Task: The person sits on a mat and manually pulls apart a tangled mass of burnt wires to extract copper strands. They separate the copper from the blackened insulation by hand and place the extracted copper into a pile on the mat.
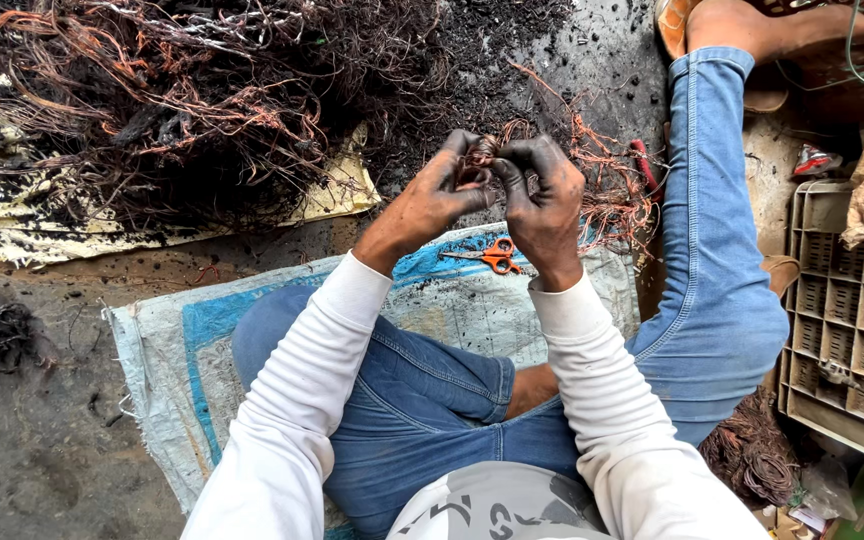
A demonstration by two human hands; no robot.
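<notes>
Wire (482, 152) is pinched between both soot-blackened hands, raised above the sack (452, 300). Left hand (432, 195) and right hand (544, 195) meet fingertip to fingertip, fingers curled closed, wrists bent inward. Scissors (497, 255) lie below.

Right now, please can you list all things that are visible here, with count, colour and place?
wire pile: one big tangle, copper-brown and sooty black, on the ground at upper left
wire bundle: one small, copper and black, pinched between both hands
loose wires: one thin tangle, orange-copper, just right of the hands
scissors: one, orange handles, on the sack below the hands
woven sack: one, white and blue, under the person
plastic crate: one, beige, at right edge
coiled wire: one coil, brown, lower right by the knee
small wire clump: one, black, on the ground at left
left hand: sooty, grip closed on the bundle
right hand: sooty, grip closed on the bundle
</notes>
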